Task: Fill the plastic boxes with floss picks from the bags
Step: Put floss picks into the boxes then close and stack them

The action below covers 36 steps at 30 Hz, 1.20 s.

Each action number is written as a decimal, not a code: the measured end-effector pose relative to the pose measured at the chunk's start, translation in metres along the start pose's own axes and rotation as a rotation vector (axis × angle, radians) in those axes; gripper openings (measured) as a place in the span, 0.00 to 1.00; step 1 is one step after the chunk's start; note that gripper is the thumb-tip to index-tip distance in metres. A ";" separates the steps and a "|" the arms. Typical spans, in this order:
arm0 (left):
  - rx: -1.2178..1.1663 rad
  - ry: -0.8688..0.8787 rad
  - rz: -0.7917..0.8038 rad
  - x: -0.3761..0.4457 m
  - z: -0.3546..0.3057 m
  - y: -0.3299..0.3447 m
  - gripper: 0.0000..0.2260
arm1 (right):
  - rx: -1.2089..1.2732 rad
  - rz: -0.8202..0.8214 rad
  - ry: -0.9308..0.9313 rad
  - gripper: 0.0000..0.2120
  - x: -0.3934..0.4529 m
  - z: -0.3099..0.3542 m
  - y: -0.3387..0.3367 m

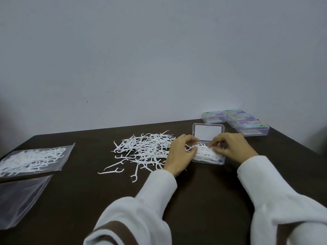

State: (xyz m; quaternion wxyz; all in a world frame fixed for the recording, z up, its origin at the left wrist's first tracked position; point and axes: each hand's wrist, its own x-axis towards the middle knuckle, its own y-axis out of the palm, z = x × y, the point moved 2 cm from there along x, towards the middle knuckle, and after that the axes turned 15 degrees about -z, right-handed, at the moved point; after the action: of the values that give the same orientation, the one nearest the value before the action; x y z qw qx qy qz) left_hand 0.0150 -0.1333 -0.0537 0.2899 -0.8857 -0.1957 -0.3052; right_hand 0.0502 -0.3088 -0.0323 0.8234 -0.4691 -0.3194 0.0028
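An open clear plastic box lies on the dark table, its lid standing up at the back and white floss picks heaped inside. My left hand and my right hand rest on that heap from either side, fingers curled onto the picks. A loose pile of floss picks spreads on the table just left of my left hand. A clear bag with floss picks lies at the far left.
An empty flattened clear bag lies at the near left. Several closed plastic boxes with coloured labels stand at the back right corner by the grey wall. A few stray picks lie in front of the pile.
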 end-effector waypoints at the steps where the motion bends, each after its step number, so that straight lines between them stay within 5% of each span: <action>1: -0.022 -0.010 -0.002 0.000 0.000 0.000 0.11 | -0.007 0.002 0.005 0.07 0.000 0.000 0.000; 12: -0.211 -0.197 0.012 -0.001 -0.001 0.002 0.08 | -0.051 0.006 -0.003 0.09 0.001 0.000 0.002; 19: -0.029 -0.052 -0.058 0.000 0.001 -0.001 0.09 | -0.076 0.022 0.001 0.09 0.001 -0.001 0.002; 26: -0.172 -0.169 -0.088 0.000 -0.001 0.001 0.10 | -0.006 0.012 -0.020 0.06 0.000 0.001 0.002; 36: 0.049 -0.074 -0.102 0.000 0.002 0.002 0.03 | 0.051 0.037 -0.039 0.06 0.000 0.002 -0.001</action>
State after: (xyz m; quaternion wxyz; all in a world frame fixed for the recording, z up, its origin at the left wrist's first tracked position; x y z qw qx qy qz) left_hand 0.0163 -0.1337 -0.0557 0.2880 -0.8779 -0.2586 -0.2817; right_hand 0.0483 -0.3077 -0.0309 0.8284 -0.4537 -0.3265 0.0353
